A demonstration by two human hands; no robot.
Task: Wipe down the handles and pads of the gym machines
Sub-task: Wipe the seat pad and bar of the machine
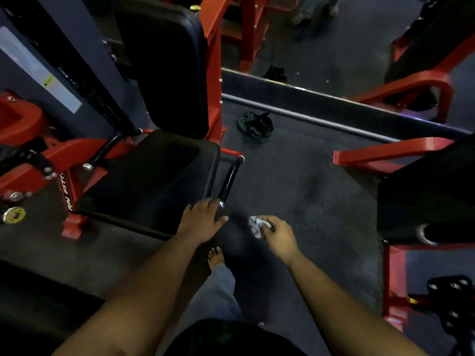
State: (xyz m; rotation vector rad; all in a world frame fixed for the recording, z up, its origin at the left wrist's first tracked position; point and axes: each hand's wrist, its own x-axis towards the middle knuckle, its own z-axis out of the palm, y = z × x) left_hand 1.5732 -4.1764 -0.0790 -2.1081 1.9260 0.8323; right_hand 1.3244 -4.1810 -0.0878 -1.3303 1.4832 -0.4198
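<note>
A red gym machine stands at the left with a black seat pad point(146, 176) and an upright black back pad point(167, 70). A black side handle point(230, 179) runs along the seat's right edge. My left hand point(203, 219) is spread flat with straight fingers at the near end of that handle, by the seat's front corner. My right hand point(273, 229) hovers over the floor to the right and pinches a small crumpled white cloth point(257, 224) between its fingers.
Another red machine with black pads point(431, 186) stands at the right, its red foot bar point(385, 152) jutting into the aisle. A dark bundle point(257, 124) lies on the grey floor point(295, 181) below a wall mirror. My bare foot point(216, 256) shows under my hands.
</note>
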